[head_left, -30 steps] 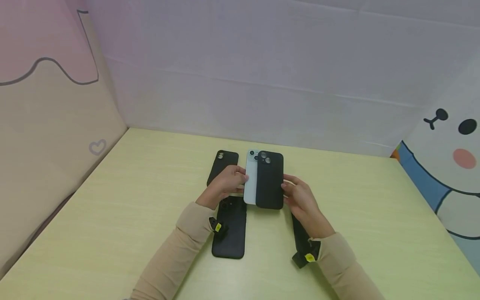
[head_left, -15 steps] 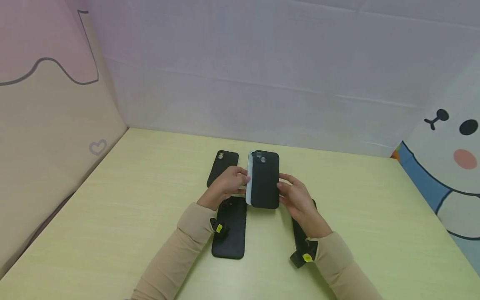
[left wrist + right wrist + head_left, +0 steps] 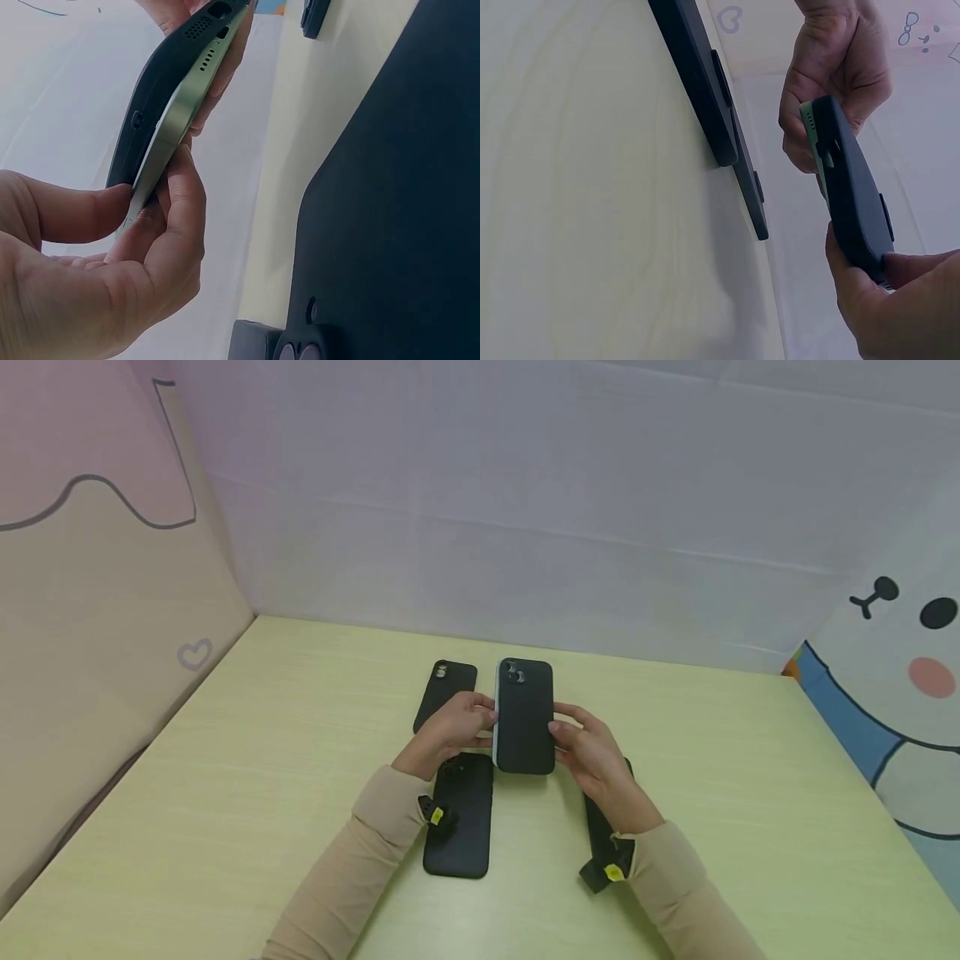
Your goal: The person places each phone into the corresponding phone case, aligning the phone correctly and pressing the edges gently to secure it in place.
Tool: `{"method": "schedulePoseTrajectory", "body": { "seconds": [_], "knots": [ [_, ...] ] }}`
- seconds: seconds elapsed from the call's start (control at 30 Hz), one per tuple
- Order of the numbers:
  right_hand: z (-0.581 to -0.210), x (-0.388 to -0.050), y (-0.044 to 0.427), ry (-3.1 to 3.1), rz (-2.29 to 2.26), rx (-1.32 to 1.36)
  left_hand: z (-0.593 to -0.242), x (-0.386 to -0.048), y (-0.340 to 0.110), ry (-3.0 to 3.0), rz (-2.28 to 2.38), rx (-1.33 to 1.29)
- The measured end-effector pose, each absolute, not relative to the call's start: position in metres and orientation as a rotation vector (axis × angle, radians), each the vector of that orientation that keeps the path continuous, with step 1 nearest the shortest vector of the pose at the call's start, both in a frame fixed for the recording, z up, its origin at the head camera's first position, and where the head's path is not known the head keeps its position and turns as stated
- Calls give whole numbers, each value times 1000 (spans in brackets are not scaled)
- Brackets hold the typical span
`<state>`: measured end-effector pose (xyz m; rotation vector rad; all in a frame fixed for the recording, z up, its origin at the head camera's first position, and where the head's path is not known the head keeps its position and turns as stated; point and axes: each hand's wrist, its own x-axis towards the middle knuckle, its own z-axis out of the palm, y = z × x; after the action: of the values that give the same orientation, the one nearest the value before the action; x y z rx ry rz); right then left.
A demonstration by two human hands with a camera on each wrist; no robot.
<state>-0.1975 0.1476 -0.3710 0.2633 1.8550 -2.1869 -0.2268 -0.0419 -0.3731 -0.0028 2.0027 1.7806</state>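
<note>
My left hand (image 3: 457, 727) pinches the left edge of a pale phone (image 3: 169, 127) between thumb and fingers. Most of the phone is hidden in the head view behind a black case (image 3: 525, 718), with only a thin pale strip showing at its left. My right hand (image 3: 592, 752) grips the case by its right edge, thumb on the back. In the left wrist view the case (image 3: 150, 97) lies against the phone at a slight angle, a narrow gap between them. Both are held above the table.
One black case (image 3: 446, 689) lies behind my left hand, and another (image 3: 459, 827) lies nearer, beside the left wrist. A third black item (image 3: 597, 827) is partly under my right wrist. A pale wall (image 3: 525, 527) stands behind the yellowish table (image 3: 300, 710).
My right hand has moved left with the black case, which slid across the pale phone and now covers nearly all of it. The left hand has hardly moved.
</note>
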Motion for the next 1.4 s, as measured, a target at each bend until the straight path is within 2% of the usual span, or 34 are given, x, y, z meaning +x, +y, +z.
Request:
{"method": "schedulePoseTrajectory", "body": {
  "seconds": [0.73, 1.4],
  "knots": [
    [-373, -199, 150, 1838, -2210, 306, -368, -226, -46, 1944, 1809, 84],
    [-368, -196, 147, 1842, -2214, 203, -362, -223, -44, 2032, 1800, -18]
  ]
}}
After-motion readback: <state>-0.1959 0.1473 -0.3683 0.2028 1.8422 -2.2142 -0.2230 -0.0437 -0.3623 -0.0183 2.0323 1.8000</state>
